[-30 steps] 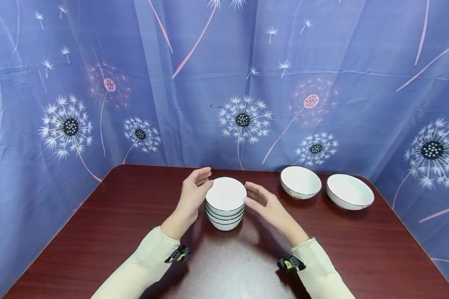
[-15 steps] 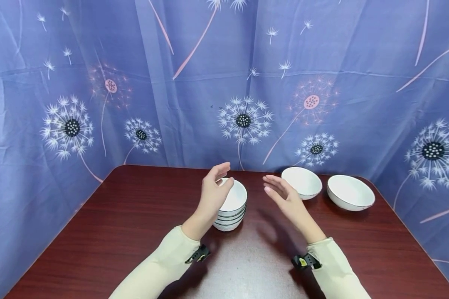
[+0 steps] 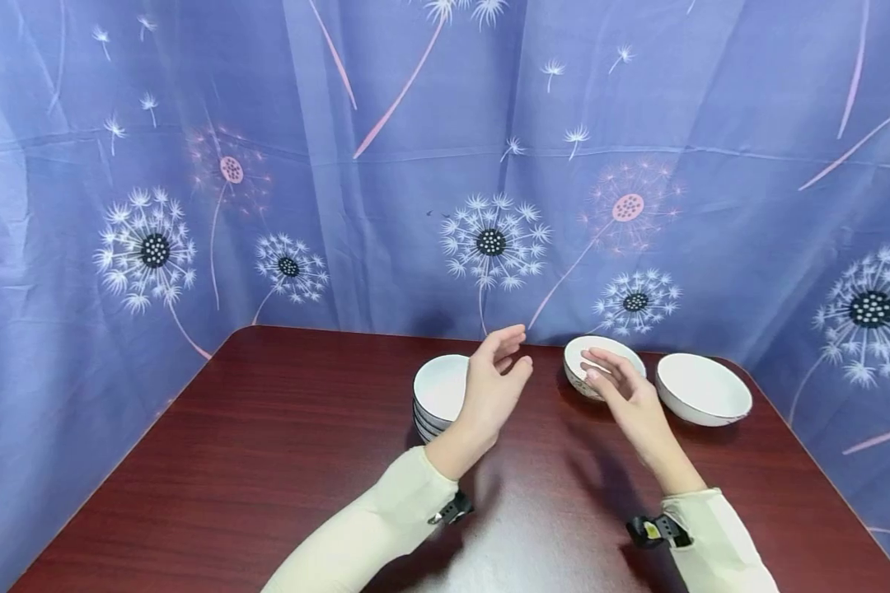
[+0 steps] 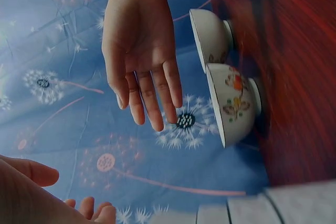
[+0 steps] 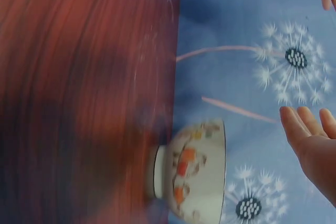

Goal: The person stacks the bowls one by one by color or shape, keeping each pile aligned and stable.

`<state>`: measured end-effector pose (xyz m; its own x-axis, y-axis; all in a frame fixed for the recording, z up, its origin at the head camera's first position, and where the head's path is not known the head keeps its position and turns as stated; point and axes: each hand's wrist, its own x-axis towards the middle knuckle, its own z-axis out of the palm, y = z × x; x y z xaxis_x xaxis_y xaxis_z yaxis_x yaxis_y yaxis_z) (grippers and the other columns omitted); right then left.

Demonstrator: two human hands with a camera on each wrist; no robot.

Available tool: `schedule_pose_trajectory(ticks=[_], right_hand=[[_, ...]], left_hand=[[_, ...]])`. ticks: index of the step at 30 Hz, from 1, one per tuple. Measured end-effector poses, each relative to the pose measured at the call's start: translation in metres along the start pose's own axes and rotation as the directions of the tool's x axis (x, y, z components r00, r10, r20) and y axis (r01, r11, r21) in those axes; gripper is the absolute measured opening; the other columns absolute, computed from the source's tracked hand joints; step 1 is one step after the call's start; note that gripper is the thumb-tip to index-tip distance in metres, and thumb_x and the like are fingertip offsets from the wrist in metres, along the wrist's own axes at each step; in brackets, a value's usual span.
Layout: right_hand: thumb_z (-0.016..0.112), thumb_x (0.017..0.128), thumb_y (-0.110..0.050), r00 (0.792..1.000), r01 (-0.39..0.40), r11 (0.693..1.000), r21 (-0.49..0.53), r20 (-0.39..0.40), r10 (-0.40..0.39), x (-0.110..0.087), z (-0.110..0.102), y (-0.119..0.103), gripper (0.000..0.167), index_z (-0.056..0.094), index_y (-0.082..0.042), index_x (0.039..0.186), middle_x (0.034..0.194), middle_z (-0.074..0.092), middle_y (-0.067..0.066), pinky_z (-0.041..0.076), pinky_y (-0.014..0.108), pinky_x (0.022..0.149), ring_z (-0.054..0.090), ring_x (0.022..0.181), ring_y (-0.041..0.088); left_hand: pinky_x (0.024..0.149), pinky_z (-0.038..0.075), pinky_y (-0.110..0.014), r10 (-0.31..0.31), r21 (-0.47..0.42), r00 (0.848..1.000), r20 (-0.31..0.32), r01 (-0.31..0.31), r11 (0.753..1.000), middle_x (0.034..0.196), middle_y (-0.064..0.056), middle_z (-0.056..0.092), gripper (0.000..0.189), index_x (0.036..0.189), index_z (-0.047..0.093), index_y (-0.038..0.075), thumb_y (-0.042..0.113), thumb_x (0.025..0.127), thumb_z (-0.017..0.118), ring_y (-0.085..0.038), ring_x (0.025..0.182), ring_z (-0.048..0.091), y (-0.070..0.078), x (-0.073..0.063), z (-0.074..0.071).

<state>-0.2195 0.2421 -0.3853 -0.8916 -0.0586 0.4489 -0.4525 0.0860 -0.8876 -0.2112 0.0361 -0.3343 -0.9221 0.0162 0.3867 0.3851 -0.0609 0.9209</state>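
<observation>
My left hand hovers over the right side of a stack of white bowls, hiding part of it; its fingers are loosely bent and hold nothing. Further right, my right hand is in the air in front of a white bowl, partly covering it. That bowl shows an orange flower pattern on its outside in the right wrist view. Beside it on the right stands a second, similar bowl. Both hands are apart from the bowls, with relaxed fingers.
The dark red wooden table carries all the bowls. A blue curtain with dandelion prints hangs right behind its far edge and along both sides. The two patterned bowls stand near the back right corner.
Both hands have moved right, away from the stacked bowls. The right hand has come in front of the nearer patterned bowl, and the left hand has crossed the stack. No bowl has been moved.
</observation>
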Motion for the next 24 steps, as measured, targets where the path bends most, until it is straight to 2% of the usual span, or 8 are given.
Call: schedule_pose_trajectory(ticks=[2,6,12,17,21,22,24], right_hand=[[0.054,0.098,-0.006,1.000,0.005,0.999,-0.032,-0.022,-0.006,-0.003,-0.009,0.000,0.040,0.045,0.012,0.132,0.120,0.062,-0.012,0.049,0.014,0.090,0.058,0.112,0.004],[0.054,0.097,-0.003,0.998,0.019,1.000,-0.004,-0.059,-0.019,-0.009,-0.024,-0.001,0.039,0.046,0.010,0.132,0.122,0.062,-0.009,0.047,0.013,0.091,0.057,0.113,0.004],[0.053,0.096,0.002,0.991,0.071,0.993,0.099,-0.116,-0.059,-0.014,-0.051,0.005,0.033,0.053,-0.003,0.129,0.121,0.063,-0.007,0.049,0.015,0.091,0.059,0.111,0.004],[0.054,0.095,0.003,0.984,0.118,0.975,0.190,-0.154,-0.089,-0.017,-0.077,0.020,0.035,0.051,0.004,0.129,0.121,0.064,-0.001,0.051,0.017,0.088,0.060,0.110,0.007],[0.053,0.094,0.006,0.972,0.130,0.979,0.158,-0.213,-0.095,-0.019,-0.090,0.024,0.035,0.050,0.008,0.128,0.117,0.066,-0.001,0.051,0.013,0.085,0.061,0.106,0.005],[0.053,0.094,0.005,0.967,0.117,0.987,0.108,-0.238,-0.088,-0.020,-0.091,0.021,0.034,0.051,0.006,0.127,0.116,0.066,-0.004,0.050,0.011,0.085,0.061,0.105,0.003],[0.053,0.093,0.007,0.955,0.088,0.993,0.083,-0.289,-0.061,-0.022,-0.094,0.018,0.031,0.055,0.001,0.124,0.112,0.067,-0.007,0.049,0.009,0.084,0.061,0.102,0.001]], left_hand=[[0.100,0.047,-0.038,0.002,-0.019,1.000,0.000,-0.002,1.000,0.117,-0.011,0.064,0.038,0.123,0.061,0.003,-0.003,0.085,0.058,-0.021,0.112,0.057,-0.002,0.000,0.009],[0.101,0.046,-0.042,-0.004,-0.050,1.000,0.012,0.005,0.999,0.117,-0.010,0.063,0.038,0.123,0.060,0.003,-0.004,0.086,0.057,-0.019,0.112,0.057,-0.007,0.001,0.025],[0.098,0.049,-0.037,-0.030,-0.046,0.999,-0.010,0.029,0.999,0.113,-0.006,0.064,0.036,0.122,0.062,0.006,-0.003,0.087,0.059,-0.023,0.110,0.058,-0.022,0.002,0.047],[0.096,0.050,-0.036,-0.032,-0.017,0.999,-0.026,0.032,0.999,0.112,-0.006,0.064,0.035,0.120,0.062,0.006,-0.002,0.087,0.060,-0.027,0.108,0.058,-0.031,0.004,0.063],[0.095,0.051,-0.034,-0.024,0.014,0.999,-0.035,0.024,1.000,0.113,-0.010,0.064,0.034,0.121,0.061,0.004,-0.002,0.087,0.060,-0.029,0.107,0.058,-0.037,0.007,0.072],[0.094,0.052,-0.033,-0.023,0.020,0.999,-0.045,0.024,1.000,0.112,-0.010,0.064,0.034,0.120,0.061,0.004,-0.002,0.086,0.061,-0.030,0.107,0.059,-0.039,0.008,0.075],[0.093,0.052,-0.033,-0.029,0.025,0.997,-0.065,0.030,0.999,0.111,-0.012,0.064,0.033,0.119,0.061,0.002,-0.003,0.086,0.062,-0.031,0.106,0.059,-0.044,0.009,0.079]])
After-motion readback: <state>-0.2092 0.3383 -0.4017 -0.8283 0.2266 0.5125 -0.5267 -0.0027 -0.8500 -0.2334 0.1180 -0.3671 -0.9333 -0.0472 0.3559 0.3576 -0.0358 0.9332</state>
